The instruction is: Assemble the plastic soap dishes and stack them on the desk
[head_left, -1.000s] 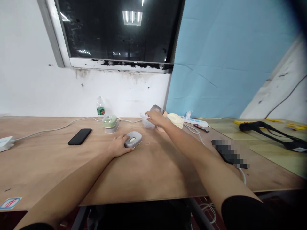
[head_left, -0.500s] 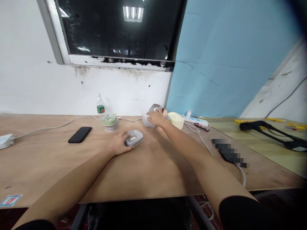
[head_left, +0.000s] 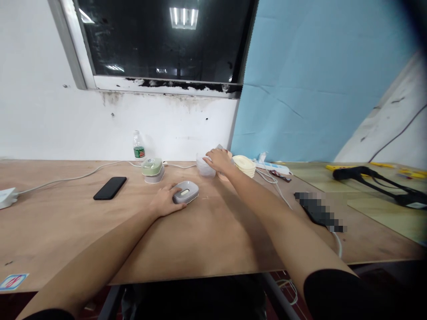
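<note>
My left hand [head_left: 167, 201] rests on the table, closed around the near-left side of a grey oval container [head_left: 186, 191] with a small pale inset on top. Farther back, my right hand [head_left: 218, 161] reaches over a group of containers, its visible fingers stretched to the left and apart. Just below those fingers stands a translucent bowl-like container [head_left: 204, 167]. A peach-coloured piece [head_left: 224, 176] shows under the wrist, and something greyish is mostly hidden behind the hand. Right of it sits a stack of cream-coloured lid-like pieces [head_left: 245, 164].
A green-topped container [head_left: 152, 167] and a plastic bottle [head_left: 138, 146] stand near the wall. A black phone [head_left: 110, 188] lies to the left. White cables, a power strip [head_left: 273, 167], a partly pixelated dark object [head_left: 316, 211] and a black strap-like frame [head_left: 370, 182] lie rightward.
My right hand has shifted slightly up and flattened over the containers; the greyish piece behind it is now more hidden. My left hand stays on the grey container.
</note>
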`<move>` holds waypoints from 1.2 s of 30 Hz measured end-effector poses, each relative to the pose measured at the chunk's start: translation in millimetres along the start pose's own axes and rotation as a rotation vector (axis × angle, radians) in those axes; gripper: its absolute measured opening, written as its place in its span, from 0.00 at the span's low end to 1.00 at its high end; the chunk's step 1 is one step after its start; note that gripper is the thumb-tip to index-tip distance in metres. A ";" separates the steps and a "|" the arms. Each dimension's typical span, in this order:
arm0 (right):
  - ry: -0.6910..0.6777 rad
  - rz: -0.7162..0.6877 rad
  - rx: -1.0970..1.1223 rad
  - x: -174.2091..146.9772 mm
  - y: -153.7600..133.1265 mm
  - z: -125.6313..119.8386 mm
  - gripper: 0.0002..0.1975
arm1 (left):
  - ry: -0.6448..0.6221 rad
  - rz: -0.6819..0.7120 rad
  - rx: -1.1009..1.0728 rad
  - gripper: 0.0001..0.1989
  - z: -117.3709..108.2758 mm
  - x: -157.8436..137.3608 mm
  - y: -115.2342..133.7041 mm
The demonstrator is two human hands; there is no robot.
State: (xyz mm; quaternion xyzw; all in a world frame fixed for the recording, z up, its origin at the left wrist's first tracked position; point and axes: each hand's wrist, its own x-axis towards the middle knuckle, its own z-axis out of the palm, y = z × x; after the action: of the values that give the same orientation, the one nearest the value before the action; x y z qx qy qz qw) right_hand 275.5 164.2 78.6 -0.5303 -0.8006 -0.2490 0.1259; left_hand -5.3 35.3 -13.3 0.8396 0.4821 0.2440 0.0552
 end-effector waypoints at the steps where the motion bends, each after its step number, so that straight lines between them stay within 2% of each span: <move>1: 0.025 0.000 -0.029 4.3 3.2 -0.7 0.26 | -0.002 -0.004 0.000 0.34 0.3 0.1 -0.2; 3: 0.013 0.017 -0.090 14.1 11.8 -1.3 0.25 | -0.007 -0.011 0.005 0.34 1.1 0.1 -1.0; 7: -0.235 0.056 -0.153 28.4 28.9 -1.6 0.22 | -0.007 0.010 0.009 0.34 2.0 0.3 -2.8; 8: -0.261 0.060 -0.151 29.3 31.4 -2.8 0.20 | -0.004 0.012 0.008 0.34 2.0 0.4 -3.2; 10: -0.207 0.062 -0.121 27.2 33.4 -7.8 0.18 | 0.004 0.009 -0.005 0.34 2.2 0.7 -3.6; 13: 0.012 0.064 0.004 14.1 28.8 -20.4 0.18 | 0.019 -0.003 -0.054 0.34 3.3 1.0 -3.1; 16: 0.230 0.084 0.181 -12.8 12.6 -29.5 0.19 | 0.052 -0.021 -0.134 0.32 5.2 1.5 -0.5; 18: 0.318 0.051 0.294 -38.0 -5.7 -27.8 0.20 | 0.108 -0.052 -0.230 0.31 5.7 2.5 2.7; 21: 0.318 -0.116 0.450 -77.6 -38.4 -12.4 0.19 | 0.195 -0.125 -0.445 0.28 4.1 5.0 8.8; 23: 0.289 -0.256 0.506 -97.2 -56.9 1.5 0.20 | 0.194 -0.143 -0.586 0.26 2.3 6.2 12.3; 24: 0.295 -0.282 0.530 -103.5 -63.6 7.9 0.21 | 0.174 -0.148 -0.638 0.26 1.7 6.4 13.5; 27: 0.335 -0.255 0.596 -110.2 -71.5 20.1 0.20 | 0.129 -0.217 -0.748 0.27 2.4 5.7 14.2; 32: 0.341 -0.188 0.654 -112.2 -65.1 21.2 0.08 | 0.094 -0.325 -0.948 0.29 8.4 6.0 9.8; 36: 0.304 -0.265 0.713 -117.8 -64.5 18.0 0.05 | 0.191 -0.382 -1.145 0.32 7.0 11.1 2.9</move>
State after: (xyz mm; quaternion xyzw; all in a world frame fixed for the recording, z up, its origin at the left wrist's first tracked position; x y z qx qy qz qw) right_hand 265.6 61.0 -8.6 -0.3027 -0.8705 -0.0457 0.3854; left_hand 4.8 44.1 -14.5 0.5498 0.4193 0.5245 0.4969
